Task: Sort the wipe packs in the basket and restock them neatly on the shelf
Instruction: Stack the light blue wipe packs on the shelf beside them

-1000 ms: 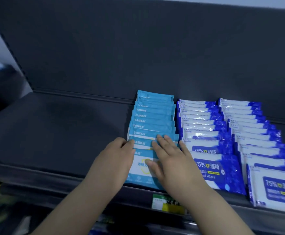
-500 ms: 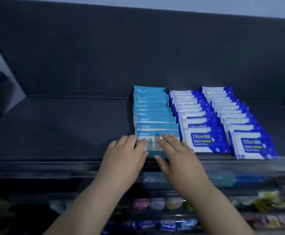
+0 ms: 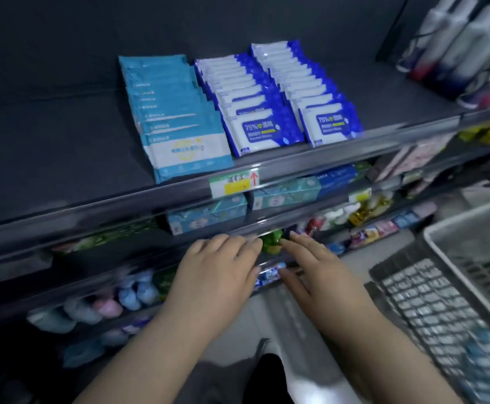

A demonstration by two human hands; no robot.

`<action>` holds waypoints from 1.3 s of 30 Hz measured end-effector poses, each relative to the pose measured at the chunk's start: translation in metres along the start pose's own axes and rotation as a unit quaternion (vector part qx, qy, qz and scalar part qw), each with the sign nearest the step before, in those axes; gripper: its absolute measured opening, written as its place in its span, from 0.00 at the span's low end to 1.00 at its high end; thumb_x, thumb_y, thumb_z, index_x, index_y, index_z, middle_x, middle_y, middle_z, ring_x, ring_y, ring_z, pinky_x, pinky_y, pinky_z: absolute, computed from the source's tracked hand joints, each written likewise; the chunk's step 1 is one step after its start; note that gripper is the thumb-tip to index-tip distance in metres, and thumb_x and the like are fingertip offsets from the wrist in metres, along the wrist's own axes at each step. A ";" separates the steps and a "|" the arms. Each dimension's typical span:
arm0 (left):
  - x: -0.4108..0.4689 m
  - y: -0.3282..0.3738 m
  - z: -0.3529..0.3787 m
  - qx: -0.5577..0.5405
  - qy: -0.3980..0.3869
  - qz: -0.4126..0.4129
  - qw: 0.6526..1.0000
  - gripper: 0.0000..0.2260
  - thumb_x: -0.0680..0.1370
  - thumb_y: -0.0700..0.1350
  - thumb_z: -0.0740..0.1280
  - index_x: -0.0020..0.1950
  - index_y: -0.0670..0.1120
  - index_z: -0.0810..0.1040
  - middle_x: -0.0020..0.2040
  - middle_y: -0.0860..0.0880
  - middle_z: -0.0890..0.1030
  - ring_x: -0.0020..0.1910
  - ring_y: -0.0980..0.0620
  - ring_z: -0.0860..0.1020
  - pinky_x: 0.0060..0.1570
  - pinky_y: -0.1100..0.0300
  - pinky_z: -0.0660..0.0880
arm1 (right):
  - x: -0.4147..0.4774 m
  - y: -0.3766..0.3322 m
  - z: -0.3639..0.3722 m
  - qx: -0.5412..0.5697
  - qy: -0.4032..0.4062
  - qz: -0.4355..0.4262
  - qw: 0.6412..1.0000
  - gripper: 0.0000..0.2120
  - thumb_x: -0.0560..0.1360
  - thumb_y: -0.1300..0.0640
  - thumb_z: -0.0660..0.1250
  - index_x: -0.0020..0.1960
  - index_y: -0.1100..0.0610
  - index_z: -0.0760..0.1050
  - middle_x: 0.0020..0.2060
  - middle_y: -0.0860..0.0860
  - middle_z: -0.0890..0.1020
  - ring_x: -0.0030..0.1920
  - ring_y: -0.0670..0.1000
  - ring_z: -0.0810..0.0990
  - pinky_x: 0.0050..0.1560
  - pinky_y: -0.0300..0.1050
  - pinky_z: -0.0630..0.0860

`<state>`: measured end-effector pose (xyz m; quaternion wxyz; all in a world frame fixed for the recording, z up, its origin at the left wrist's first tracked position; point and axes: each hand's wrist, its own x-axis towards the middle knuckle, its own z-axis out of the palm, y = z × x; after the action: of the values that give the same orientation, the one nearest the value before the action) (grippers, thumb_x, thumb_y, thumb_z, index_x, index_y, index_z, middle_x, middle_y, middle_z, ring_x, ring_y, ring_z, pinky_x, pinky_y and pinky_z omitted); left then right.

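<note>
Shelf [image 3: 48, 147] carries teal packs [image 3: 174, 126] above the left hand [image 3: 217, 266], which is flat and empty. Blue packs [image 3: 255, 112] lie above the right hand [image 3: 313, 269], also flat, holding nothing. Basket [image 3: 459, 218] sits to its right. The front teal pack lies at the lip; a rising knuckle could likely knock it off.

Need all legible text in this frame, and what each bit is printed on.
"75%": front pack of the middle blue-and-white row; the characters after it are blurred.
"75%": front pack of the right blue-and-white row; the rest is blurred.
Front light-blue pack: print blurred, unreadable.
Shelf-edge tag: red upward arrow; handwriting unreadable.
Boxes on the shelf below: print too blurred to read.
</note>
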<state>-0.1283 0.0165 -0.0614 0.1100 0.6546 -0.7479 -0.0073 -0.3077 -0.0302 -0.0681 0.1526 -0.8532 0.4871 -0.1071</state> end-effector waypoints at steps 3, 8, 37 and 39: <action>0.015 0.037 0.011 -0.015 -0.010 0.048 0.999 0.19 0.75 0.52 0.56 0.58 0.48 0.81 0.52 0.50 0.82 0.50 0.48 0.81 0.44 0.54 0.77 | -0.030 0.033 -0.018 -0.012 0.021 0.056 0.998 0.22 0.76 0.46 0.62 0.68 0.53 0.71 0.68 0.51 0.73 0.68 0.53 0.71 0.66 0.48 0.67; 0.055 0.129 0.033 -0.019 -0.017 0.155 0.988 0.20 0.74 0.53 0.57 0.60 0.48 0.80 0.51 0.49 0.83 0.49 0.47 0.81 0.45 0.53 0.77 | -0.094 0.108 -0.055 -0.016 0.029 0.171 0.985 0.24 0.78 0.46 0.60 0.72 0.48 0.65 0.72 0.46 0.66 0.70 0.48 0.67 0.67 0.39 0.62; 0.207 0.482 0.160 0.012 -0.154 0.427 0.891 0.21 0.74 0.53 0.55 0.60 0.48 0.80 0.48 0.51 0.83 0.45 0.47 0.81 0.42 0.55 0.77 | -0.295 0.399 -0.111 0.084 0.047 0.526 0.845 0.22 0.80 0.47 0.56 0.73 0.50 0.62 0.72 0.46 0.63 0.70 0.49 0.65 0.66 0.42 0.65; 0.225 0.485 0.171 0.010 -0.159 0.446 0.881 0.21 0.74 0.53 0.55 0.60 0.48 0.80 0.47 0.51 0.83 0.44 0.47 0.82 0.40 0.54 0.77 | -0.284 0.403 -0.110 0.078 0.038 0.543 0.835 0.23 0.80 0.47 0.55 0.74 0.49 0.61 0.73 0.45 0.61 0.70 0.48 0.65 0.65 0.42 0.66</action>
<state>-0.6590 -0.1580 -0.1186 -0.0249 0.2431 -0.9682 -0.0539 -0.8091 0.0048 -0.1222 0.2339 -0.4316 0.8678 -0.0771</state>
